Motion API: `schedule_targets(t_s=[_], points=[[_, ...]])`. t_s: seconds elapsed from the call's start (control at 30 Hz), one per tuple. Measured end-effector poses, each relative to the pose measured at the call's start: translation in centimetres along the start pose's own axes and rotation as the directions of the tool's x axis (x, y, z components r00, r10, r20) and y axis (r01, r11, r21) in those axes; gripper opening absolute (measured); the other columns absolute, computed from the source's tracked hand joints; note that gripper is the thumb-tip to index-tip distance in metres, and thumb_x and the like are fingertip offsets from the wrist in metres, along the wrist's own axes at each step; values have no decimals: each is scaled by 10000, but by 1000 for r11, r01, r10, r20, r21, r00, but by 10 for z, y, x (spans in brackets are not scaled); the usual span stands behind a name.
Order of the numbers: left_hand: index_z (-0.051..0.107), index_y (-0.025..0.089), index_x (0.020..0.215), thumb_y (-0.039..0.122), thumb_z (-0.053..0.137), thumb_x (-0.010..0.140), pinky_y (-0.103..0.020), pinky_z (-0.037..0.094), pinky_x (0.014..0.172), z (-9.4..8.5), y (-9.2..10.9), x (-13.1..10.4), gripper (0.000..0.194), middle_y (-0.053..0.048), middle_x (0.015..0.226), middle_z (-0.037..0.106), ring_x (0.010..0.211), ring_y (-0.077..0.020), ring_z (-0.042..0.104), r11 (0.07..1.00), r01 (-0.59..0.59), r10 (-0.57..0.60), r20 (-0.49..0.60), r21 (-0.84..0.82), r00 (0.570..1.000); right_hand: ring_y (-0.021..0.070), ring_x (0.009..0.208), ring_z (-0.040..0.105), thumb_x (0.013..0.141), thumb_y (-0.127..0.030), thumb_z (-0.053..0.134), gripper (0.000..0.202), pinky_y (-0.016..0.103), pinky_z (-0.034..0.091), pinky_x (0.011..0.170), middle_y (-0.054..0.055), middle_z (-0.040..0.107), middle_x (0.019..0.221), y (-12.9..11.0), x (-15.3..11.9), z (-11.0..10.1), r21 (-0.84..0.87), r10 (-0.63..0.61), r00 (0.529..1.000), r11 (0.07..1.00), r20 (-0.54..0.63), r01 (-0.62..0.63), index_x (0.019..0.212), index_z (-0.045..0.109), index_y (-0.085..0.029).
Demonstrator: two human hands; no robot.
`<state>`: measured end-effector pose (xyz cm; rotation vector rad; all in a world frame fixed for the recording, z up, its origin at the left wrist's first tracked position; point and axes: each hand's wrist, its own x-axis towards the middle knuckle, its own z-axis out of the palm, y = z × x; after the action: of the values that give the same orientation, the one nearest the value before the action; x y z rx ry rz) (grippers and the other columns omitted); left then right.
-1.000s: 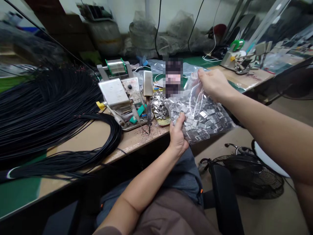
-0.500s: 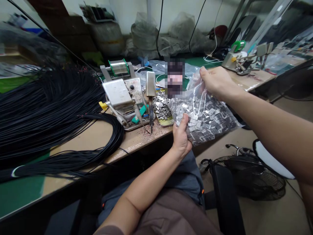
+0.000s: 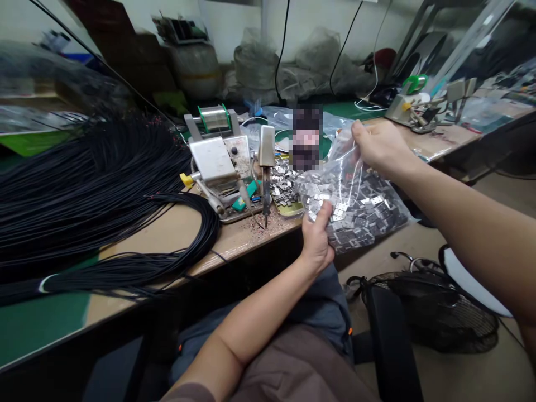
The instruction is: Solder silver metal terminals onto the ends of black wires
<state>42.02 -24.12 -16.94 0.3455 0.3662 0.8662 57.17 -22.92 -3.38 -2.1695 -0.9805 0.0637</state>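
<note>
A clear plastic bag full of small flat metal pieces hangs tilted between my hands, past the bench's front edge. My left hand grips its lower left side, thumb on top and the other fingers hidden beneath. With fingers closed, my right hand pinches the bag's upper edge. Just left of the bag, a shallow yellowish tray holds a heap of similar metal pieces. The bag covers part of that tray.
A soldering station with a solder reel and a downward-pointing soldering iron stands left of the tray. Black cable bundles cover the bench's left. A second station sits at right. Below are a mesh-covered fan and a chair armrest.
The whole view has shifted slightly, so the bench appears a little further right and lower. Both hands keep their hold on the bag, and the pieces inside lie slightly differently.
</note>
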Motion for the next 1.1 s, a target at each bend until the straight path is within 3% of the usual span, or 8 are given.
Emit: schedule_targets(t_s=[0.33,0.5,0.6,0.73,0.9,1.1], points=[[731,137,1158,379,951,701,-454,510,1103,2,-12,-16,563,-111,1154,769,1115,-301,733,999,37,-37,-3,-33,999,138,452,511,1082,-425,391,643,329,425,579,154,640,594,-3,-14,-9,-55,13,1000,998,-4,-14,617,676,-85],[725,155,1193,364,962,685,-460,493,1126,2,-13,-17,598,-105,1160,768,1173,-312,713,997,53,-53,0,-56,999,147,430,512,1075,-414,390,604,321,425,543,151,633,587,-1,-12,-7,-37,13,1000,999,-4,-13,686,703,-73],[715,162,1206,453,966,666,-471,499,1122,0,-12,-18,662,-120,1189,759,1215,-331,692,992,90,-91,-10,-83,996,155,420,533,1069,-425,401,592,319,434,535,148,641,585,4,-10,-4,-27,22,1000,999,13,-22,684,693,-84],[701,169,1246,624,834,785,-475,509,1112,-2,-12,-20,660,-157,1299,715,1297,-339,644,982,142,-145,-16,-125,989,155,396,521,1067,-445,400,575,328,427,508,133,634,595,5,-10,-4,-7,19,1000,1000,8,-19,704,680,-97],[680,180,1285,508,831,829,-451,501,1122,-2,-12,-19,582,-141,1315,710,1324,-311,628,977,147,-158,-60,-155,986,140,390,478,1062,-426,408,556,323,386,459,125,624,612,-5,-14,-5,-8,18,1000,1000,-21,-19,687,671,-111],[700,141,1210,439,798,874,-452,522,1097,-3,-9,-13,460,-152,1303,715,1218,-305,692,975,146,-166,-111,-168,980,161,412,478,1075,-434,391,601,347,397,480,152,599,562,-13,-15,0,-30,14,1000,999,14,-13,641,656,-114]])
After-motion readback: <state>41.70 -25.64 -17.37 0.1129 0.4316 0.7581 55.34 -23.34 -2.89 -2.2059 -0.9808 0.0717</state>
